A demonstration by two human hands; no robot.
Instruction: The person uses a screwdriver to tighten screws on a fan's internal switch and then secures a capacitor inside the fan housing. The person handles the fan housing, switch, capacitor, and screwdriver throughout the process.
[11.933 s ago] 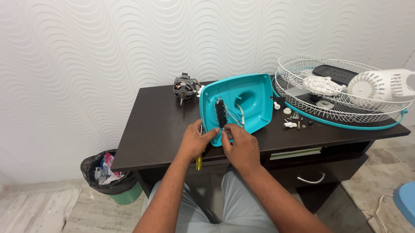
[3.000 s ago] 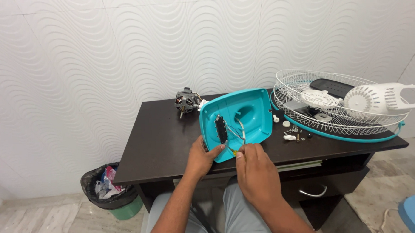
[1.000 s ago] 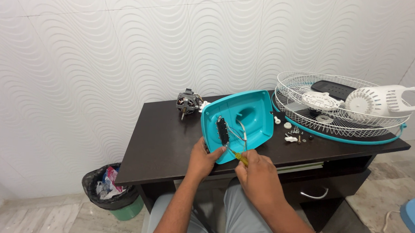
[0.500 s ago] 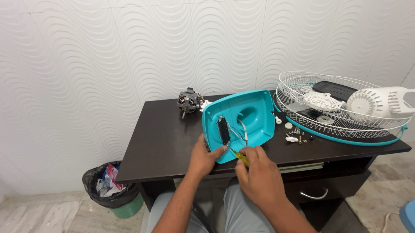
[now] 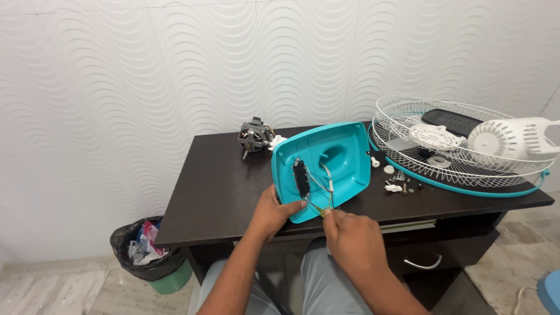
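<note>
Tilted a touch steeper than moments ago, the teal housing (image 5: 329, 162) stands on the desk (image 5: 229, 187), left hand (image 5: 272, 210) gripping its lower edge, right hand (image 5: 351, 237) pinching a screwdriver (image 5: 318, 208) inside. Light, rigid plastic; best held by the rim.

Bare forearms; grey trousers (image 5: 325, 289)

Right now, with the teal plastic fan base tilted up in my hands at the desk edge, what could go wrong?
The teal plastic fan base leans near the dark wooden desk's front edge, steadied by your left hand; it may slip off. The thin tool in your right hand works close to loose wires and could nick them. Small white parts and screws beside the base could get knocked off.
</note>
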